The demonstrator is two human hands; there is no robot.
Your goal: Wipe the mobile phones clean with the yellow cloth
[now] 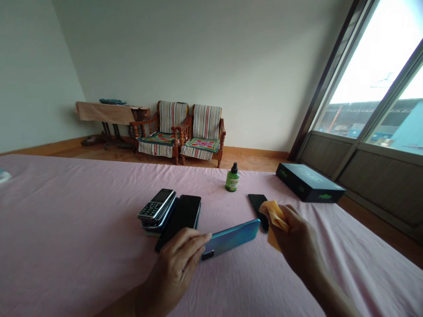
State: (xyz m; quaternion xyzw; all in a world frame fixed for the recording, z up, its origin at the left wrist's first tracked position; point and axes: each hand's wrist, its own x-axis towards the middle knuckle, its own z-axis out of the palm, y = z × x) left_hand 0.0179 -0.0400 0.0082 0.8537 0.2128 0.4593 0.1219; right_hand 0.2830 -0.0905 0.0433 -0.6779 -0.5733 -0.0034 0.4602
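My left hand (180, 268) grips one end of a blue smartphone (233, 239), its shiny back and dark camera patch facing me. The phone is held tilted above the pink sheet. In my right hand (297, 235) a folded yellow cloth (274, 215) is pinched, just right of the phone's far end and apart from it. Behind the cloth lies a black smartphone (256, 204), partly covered by it. Beyond my left hand are a stack of keypad phones (157, 207) and, against it, a dark smartphone pile (185, 213).
A green bottle with a black cap (232, 179) stands upright near the far edge of the pink sheet (82, 229). At the right edge sits a flat black box (309, 182). Two wooden chairs (201, 136) and a cloth-covered table (105, 112) are by the wall.
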